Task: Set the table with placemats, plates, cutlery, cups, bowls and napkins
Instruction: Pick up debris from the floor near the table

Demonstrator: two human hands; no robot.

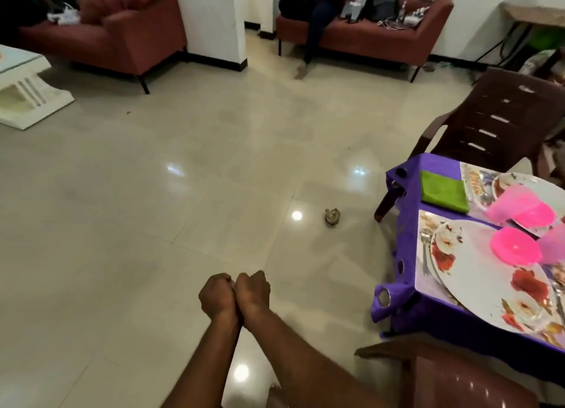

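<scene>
At the right edge, the tabletop (406, 285) wears a purple cloth with patterned placemats (428, 221), floral white plates (477, 267), a fork (425, 248), pink cups (516, 245) and a folded green napkin (443, 190). Both hands — left (215, 294), right (252, 291) — are curled into fists, knuckles pressed together over the glossy tiled floor (183, 193), holding nothing visible. Brown plastic chairs (489, 117) flank the table; red sofas (122, 37) line the far wall.

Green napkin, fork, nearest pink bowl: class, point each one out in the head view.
green napkin (444, 190), head view, middle of its folded top.
fork (425, 248), head view, on its handle left of the plate.
nearest pink bowl (515, 246), head view, centre of its inside.
</scene>
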